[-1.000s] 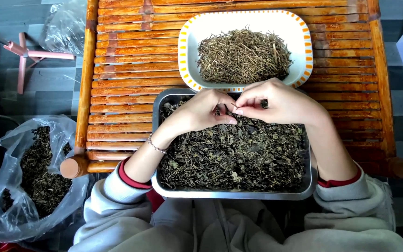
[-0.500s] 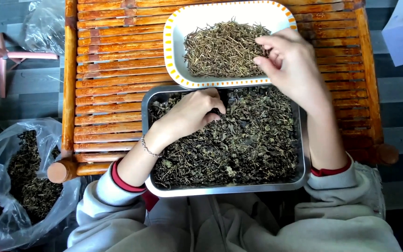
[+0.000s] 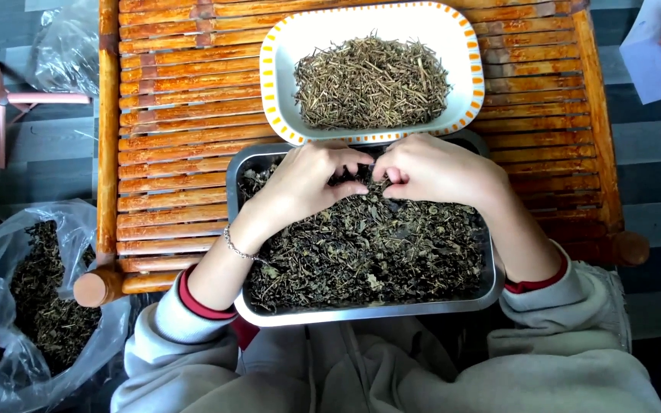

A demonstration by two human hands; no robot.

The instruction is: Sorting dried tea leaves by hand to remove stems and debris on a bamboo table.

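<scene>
Your left hand stays curled in the dried leaves of the metal tray, pinching a bit. Your right hand has come back from the white dish of stems, now beside the left, fingers bent on the leaves; so sorting goes on.

White dish (orange-dashed rim), dark green-brown leaves.

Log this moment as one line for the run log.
left hand: in dried leaves | right hand: beside it, pinching leaves | metal tray: full | white dish: stems
</scene>
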